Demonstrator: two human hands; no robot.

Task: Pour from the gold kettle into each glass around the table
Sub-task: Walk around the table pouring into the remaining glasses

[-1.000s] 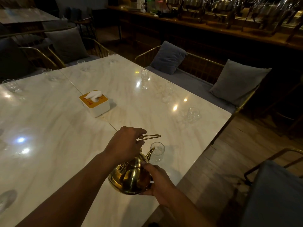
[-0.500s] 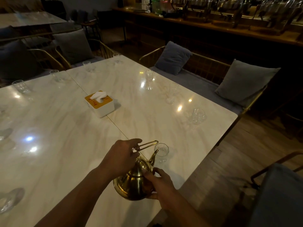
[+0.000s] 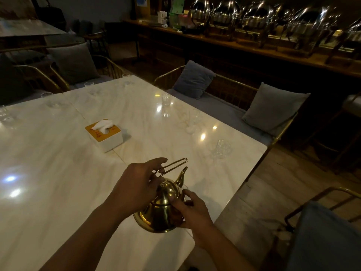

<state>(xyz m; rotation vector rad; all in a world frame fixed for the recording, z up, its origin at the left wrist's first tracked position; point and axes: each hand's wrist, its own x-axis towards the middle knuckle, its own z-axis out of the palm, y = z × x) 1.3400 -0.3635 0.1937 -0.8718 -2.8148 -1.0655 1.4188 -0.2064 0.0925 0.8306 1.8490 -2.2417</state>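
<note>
Holding the gold kettle [image 3: 156,214] just above the marble table [image 3: 58,173] at its near right corner, your left hand [image 3: 136,184] grips the wire handle while your right hand [image 3: 192,212] clasps the body, one fingertip on the lid. A glass [image 3: 222,148] stands farther along the right edge.

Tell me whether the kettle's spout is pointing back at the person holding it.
No: the spout of the kettle points away from them, across the table.

Polished metal kettle [image 3: 160,214]; glossy marble table [image 3: 58,173].
</note>
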